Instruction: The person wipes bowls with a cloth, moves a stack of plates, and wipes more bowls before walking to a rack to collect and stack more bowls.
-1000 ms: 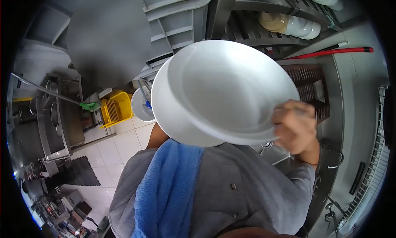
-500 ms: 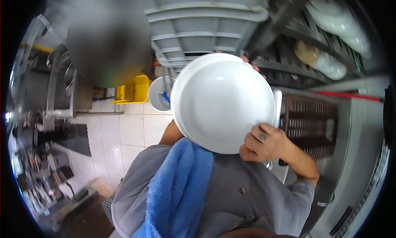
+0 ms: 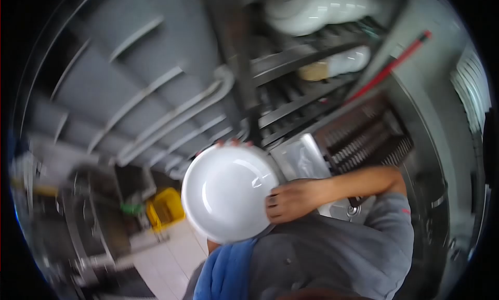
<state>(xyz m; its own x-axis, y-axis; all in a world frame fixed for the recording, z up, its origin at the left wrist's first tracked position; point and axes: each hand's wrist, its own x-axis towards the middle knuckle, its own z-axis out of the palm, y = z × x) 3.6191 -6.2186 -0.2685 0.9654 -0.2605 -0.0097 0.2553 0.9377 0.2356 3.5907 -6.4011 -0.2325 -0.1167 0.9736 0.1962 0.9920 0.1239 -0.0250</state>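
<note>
A round white bowl (image 3: pixel 228 191) is held in front of my chest, its glossy inside facing up toward me. My right hand (image 3: pixel 293 200) grips its right rim, fingers curled, with a ring-like dark spot on one finger. Only the fingertips of my left hand (image 3: pixel 235 142) show, hooked over the far rim; the rest is hidden under the bowl. A blue towel (image 3: pixel 228 269) hangs down the front of my grey shirt, just below the bowl.
Large grey ribbed plastic crates (image 3: pixel 150 92) stand ahead and left. A metal rack (image 3: pixel 291 61) holds stacked white dishes (image 3: pixel 317 9). To the right are a brown slotted crate (image 3: pixel 369 133), a red pole (image 3: pixel 390 68) and a metal drain (image 3: pixel 352 210). A yellow basket (image 3: pixel 166 206) sits lower left.
My view has turned right, so the rack and brown crate now sit nearer the middle. Both hands keep hold of the bowl, which appears lower and further left.
</note>
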